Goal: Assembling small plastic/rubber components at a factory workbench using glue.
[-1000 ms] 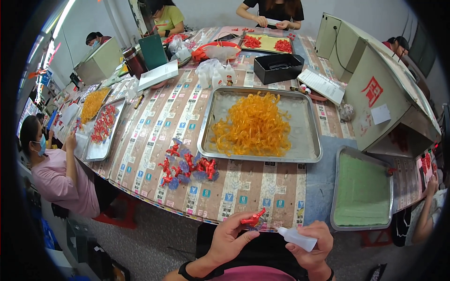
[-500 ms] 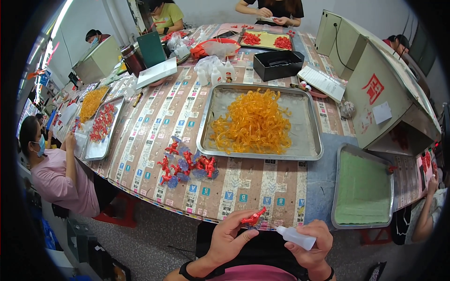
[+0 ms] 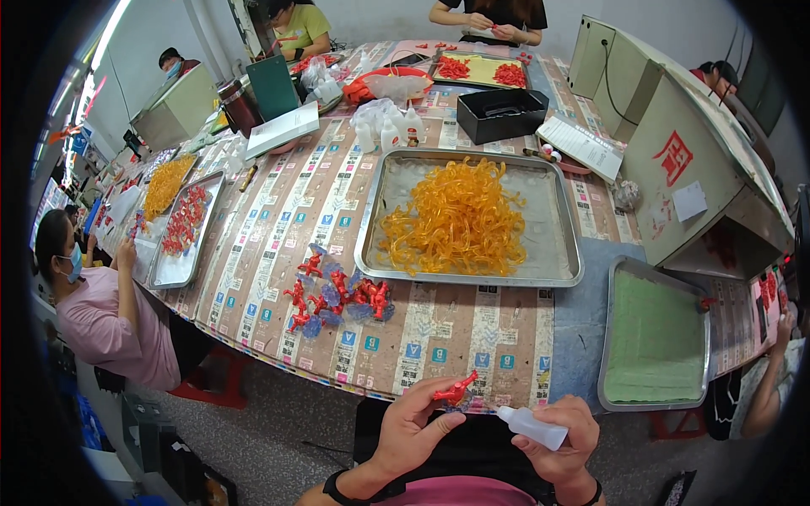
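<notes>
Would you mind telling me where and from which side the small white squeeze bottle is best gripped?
Grip the small white squeeze bottle around its wider body, coming from its right end, as the right hand does. The bottle lies nearly level with its narrow nozzle pointing left toward the red plastic piece in the left hand, so a grip at the rear probably leaves the tip free.

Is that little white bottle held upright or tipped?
Tipped: the white bottle lies nearly sideways in the right hand, nozzle toward the red piece.

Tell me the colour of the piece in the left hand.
Red; the piece shows best in the head view, pinched in the left hand.
</notes>
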The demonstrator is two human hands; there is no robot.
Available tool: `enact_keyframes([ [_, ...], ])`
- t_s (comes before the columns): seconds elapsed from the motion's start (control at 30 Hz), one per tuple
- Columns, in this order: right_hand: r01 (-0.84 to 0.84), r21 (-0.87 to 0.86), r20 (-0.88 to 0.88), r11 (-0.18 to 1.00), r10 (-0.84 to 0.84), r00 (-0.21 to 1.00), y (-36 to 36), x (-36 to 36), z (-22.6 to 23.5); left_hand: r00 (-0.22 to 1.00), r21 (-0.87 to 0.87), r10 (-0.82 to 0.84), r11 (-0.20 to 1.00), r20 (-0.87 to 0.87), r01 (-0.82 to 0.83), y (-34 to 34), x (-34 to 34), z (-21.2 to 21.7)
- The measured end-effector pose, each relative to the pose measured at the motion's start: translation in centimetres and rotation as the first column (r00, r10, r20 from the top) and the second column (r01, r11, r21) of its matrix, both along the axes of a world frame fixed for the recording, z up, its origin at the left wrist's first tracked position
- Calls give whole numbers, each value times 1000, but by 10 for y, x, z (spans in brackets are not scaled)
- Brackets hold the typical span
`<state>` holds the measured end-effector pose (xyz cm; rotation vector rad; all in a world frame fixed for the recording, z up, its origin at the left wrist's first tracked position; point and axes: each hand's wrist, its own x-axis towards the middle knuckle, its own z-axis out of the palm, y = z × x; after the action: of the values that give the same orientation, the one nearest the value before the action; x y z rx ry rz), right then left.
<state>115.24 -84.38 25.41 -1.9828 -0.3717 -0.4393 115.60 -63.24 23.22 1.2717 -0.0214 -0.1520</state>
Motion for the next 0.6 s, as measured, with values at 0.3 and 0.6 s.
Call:
enact_keyframes([
  [0.3,-12,-5,12,1000,12,1000,0,0,0,1000,-2,9,1000,-10,-9,0,-1,0],
  [0.6,-2,-67,53,998,6,999,0,2,0,1000,-10,16,1000,-10,-16,0,-1,0],
])
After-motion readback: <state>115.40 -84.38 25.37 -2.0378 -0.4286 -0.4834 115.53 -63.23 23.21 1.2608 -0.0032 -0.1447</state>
